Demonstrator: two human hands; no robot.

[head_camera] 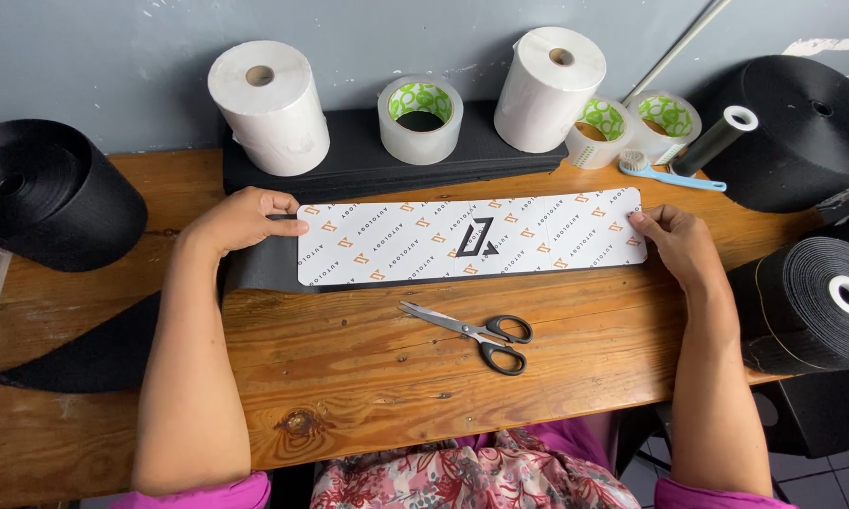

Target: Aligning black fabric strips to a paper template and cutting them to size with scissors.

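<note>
Fingertips of the left hand (240, 219) were pressed on the left end of a long white printed card (471, 236), thumb on top, so that the end was pinched rather than clenched. At the right end, the right hand (681, 243) was laid with its fingers gripping the card's edge in the same way. The card, a rounded rectangle patterned with small orange marks and a dark central emblem, was laid flat over a strip of black webbing (255, 269), which was run off leftward to a large black roll (42, 193) at the left edge. Just near of the card, steel scissors (476, 336) with black handles were left lying closed on the bench.

A wooden table (368, 377), knotted and orange-varnished, was used as the surface, set against a grey painted wall (113, 57). Along the far edge were stood two white paper rolls (266, 106), three clear tape rolls (420, 118) with green-printed cores, and a blue-handled brush (669, 174). Further black rolls (792, 127), matte and tightly wound, were stacked at the right.
</note>
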